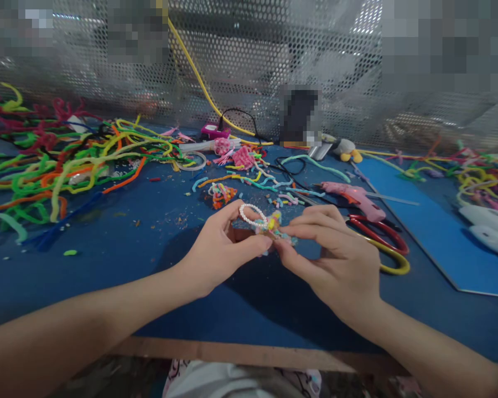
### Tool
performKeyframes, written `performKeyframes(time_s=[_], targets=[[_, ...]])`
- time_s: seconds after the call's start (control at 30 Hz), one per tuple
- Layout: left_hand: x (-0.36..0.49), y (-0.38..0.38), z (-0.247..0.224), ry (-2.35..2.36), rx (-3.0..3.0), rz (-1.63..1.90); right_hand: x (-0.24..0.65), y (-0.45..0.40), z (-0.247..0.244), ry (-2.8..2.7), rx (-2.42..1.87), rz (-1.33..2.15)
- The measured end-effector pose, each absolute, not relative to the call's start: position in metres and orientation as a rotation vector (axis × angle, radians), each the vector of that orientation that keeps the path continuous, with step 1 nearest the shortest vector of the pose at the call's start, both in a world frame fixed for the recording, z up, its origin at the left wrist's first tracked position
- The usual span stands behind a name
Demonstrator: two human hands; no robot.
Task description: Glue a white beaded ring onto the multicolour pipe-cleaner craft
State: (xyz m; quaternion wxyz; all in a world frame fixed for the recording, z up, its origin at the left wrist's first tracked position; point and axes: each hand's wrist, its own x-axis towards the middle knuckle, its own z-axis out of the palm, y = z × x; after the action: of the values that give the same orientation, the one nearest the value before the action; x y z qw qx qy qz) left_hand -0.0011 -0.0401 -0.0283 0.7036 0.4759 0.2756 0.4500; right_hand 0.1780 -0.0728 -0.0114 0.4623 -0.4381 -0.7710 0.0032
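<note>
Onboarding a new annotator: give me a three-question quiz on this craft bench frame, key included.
1. True or false: both hands pinch the small pastel ornament with its bead loop.
2. What lies just right of the right hand: A glue gun, B scissors, C tape?
3. What colour is the glue gun?

Key: 1 true. 2 B, the scissors. 3 pink.

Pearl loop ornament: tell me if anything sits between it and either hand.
Nothing does. The left hand and right hand both pinch the pearl loop ornament directly, above the blue table.
</note>
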Motion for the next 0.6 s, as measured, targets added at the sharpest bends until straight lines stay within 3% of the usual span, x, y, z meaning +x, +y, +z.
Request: performKeyframes(time_s=[0.6], targets=[[-0.0017,-0.0387,-0.0224,0.682,1.022,1.013,0.1802,-0.0728,-0.0147,-1.885,-1.120,0.115]])
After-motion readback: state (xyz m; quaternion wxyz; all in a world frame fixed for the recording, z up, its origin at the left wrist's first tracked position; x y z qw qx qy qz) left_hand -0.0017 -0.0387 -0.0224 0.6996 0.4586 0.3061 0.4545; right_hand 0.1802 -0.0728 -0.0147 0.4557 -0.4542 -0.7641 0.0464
